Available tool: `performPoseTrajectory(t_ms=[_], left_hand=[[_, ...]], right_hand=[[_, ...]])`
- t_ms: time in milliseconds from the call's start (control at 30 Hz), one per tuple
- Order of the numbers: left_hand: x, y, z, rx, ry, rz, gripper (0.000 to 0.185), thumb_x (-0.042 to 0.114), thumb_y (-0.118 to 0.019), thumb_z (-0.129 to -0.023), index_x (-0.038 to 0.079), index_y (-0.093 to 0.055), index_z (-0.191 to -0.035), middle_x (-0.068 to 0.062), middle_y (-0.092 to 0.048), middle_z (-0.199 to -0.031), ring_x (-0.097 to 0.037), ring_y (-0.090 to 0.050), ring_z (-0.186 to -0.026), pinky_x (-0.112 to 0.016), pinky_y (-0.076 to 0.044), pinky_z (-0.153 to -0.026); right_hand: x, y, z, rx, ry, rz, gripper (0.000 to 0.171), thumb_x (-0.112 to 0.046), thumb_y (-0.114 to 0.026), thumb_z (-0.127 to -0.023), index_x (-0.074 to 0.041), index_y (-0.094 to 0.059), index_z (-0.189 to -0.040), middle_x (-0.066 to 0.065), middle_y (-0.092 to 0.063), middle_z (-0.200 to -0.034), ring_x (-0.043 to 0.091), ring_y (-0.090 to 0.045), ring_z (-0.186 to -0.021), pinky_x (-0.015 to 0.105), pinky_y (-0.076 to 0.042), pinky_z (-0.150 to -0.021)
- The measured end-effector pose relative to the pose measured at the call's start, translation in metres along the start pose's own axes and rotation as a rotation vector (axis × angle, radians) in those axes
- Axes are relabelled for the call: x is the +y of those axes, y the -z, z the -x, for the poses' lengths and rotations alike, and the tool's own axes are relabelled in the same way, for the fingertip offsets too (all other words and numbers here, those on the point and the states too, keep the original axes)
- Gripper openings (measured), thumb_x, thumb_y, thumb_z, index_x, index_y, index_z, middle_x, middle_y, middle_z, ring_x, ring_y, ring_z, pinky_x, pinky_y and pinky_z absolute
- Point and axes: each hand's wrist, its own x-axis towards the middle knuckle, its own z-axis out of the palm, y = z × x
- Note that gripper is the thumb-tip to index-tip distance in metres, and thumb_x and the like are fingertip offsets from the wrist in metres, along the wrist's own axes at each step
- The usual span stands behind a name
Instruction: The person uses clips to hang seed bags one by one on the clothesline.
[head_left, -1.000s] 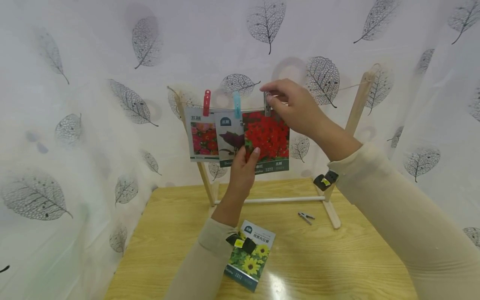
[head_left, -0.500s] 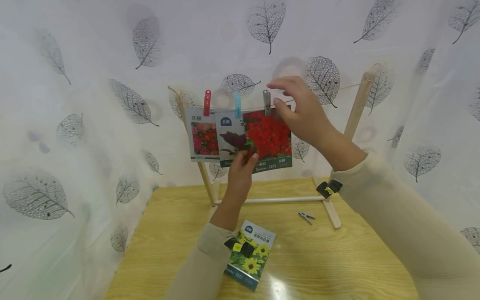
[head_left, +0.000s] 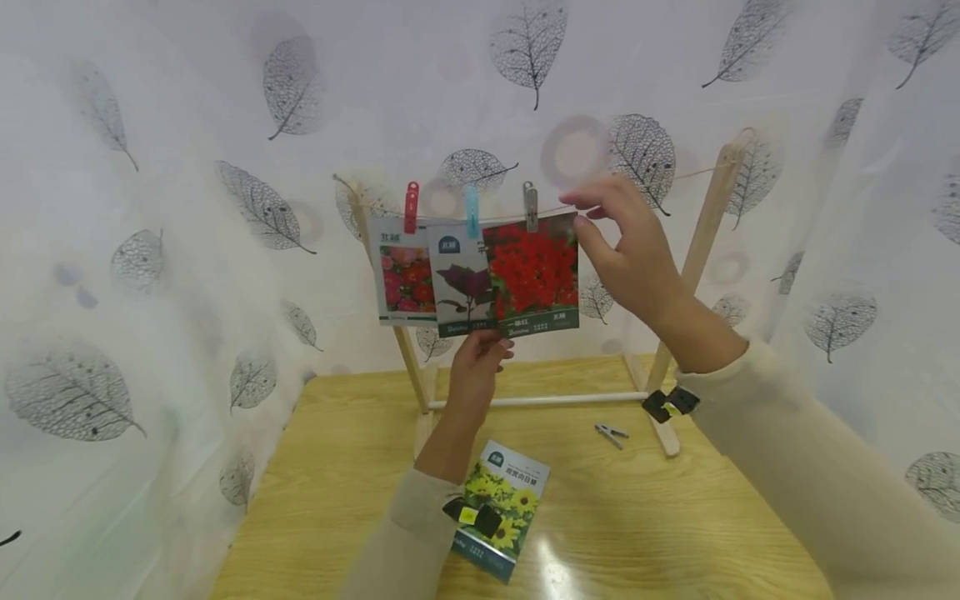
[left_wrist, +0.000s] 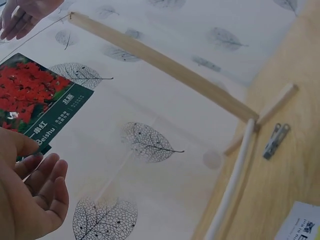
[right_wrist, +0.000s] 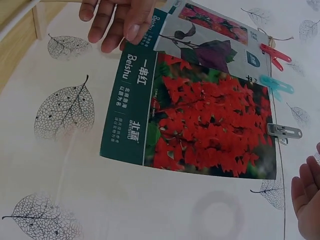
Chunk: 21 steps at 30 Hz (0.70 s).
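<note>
Three seed packets hang from a string (head_left: 687, 175). A red clothespin (head_left: 412, 210) holds the pink-flower packet (head_left: 405, 283), a light-blue clothespin (head_left: 472, 212) the purple-leaf packet (head_left: 455, 287), and a grey clothespin (head_left: 531, 208) the red-flower packet (right_wrist: 210, 120). My left hand (head_left: 472, 371) is at the lower edges of the middle and right packets, its fingers loosely bent; whether it touches them I cannot tell. Near the red-flower packet's upper right corner is my right hand (head_left: 630, 250), thumb and fingers apart, holding nothing.
The string runs between two wooden posts (head_left: 705, 225) joined low down by a white rod (head_left: 570, 399). On the wooden table (head_left: 637, 525) lie another grey clothespin (head_left: 611, 433) and a yellow-flower seed packet (head_left: 513, 483). A leaf-patterned curtain (head_left: 187, 333) hangs behind.
My right hand has let go of the grey clothespin and moved right and down. My left hand has released the red-flower packet and slid down to its lower edge.
</note>
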Motion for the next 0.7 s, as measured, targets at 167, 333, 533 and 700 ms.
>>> performPoseTrajectory(t_ms=[167, 333, 533, 700], left_hand=[[-0.012, 0.004, 0.006, -0.01, 0.047, -0.013, 0.025, 0.019, -0.062, -0.099, 0.003, -0.061, -0.119, -0.016, -0.07, -0.111, -0.014, -0.066, -0.092, -0.029, -0.047, -0.08], [-0.016, 0.009, 0.012, -0.026, 0.063, -0.044, 0.025, 0.019, -0.06, -0.1, 0.005, -0.06, -0.121, -0.014, -0.069, -0.112, -0.011, -0.065, -0.092, -0.029, -0.049, -0.08], [-0.014, 0.016, 0.018, -0.052, 0.077, -0.061, 0.025, 0.018, -0.061, -0.098, 0.006, -0.061, -0.12, -0.011, -0.07, -0.109, -0.012, -0.066, -0.09, -0.03, -0.05, -0.08], [-0.014, 0.02, 0.023, -0.089, 0.094, -0.07, 0.023, 0.017, -0.06, -0.098, 0.006, -0.061, -0.118, -0.011, -0.07, -0.108, -0.012, -0.066, -0.09, -0.03, -0.05, -0.08]], right_hand=[[0.003, 0.0, 0.015, -0.001, -0.011, -0.025, 0.029, 0.0, -0.053, -0.1, -0.005, -0.066, -0.126, 0.01, -0.063, -0.123, 0.015, -0.055, -0.112, 0.021, -0.046, -0.099], [0.005, -0.001, 0.03, -0.01, -0.067, -0.064, 0.028, -0.001, -0.053, -0.101, -0.004, -0.065, -0.126, 0.009, -0.062, -0.122, 0.01, -0.055, -0.108, 0.018, -0.045, -0.099], [0.008, -0.005, 0.048, -0.004, -0.128, -0.128, 0.026, 0.001, -0.053, -0.101, 0.002, -0.064, -0.124, 0.013, -0.061, -0.12, 0.003, -0.054, -0.106, 0.013, -0.045, -0.098], [0.012, -0.007, 0.063, -0.012, -0.152, -0.153, 0.026, 0.003, -0.053, -0.1, 0.004, -0.063, -0.124, 0.015, -0.061, -0.118, 0.0, -0.056, -0.109, 0.012, -0.045, -0.099]])
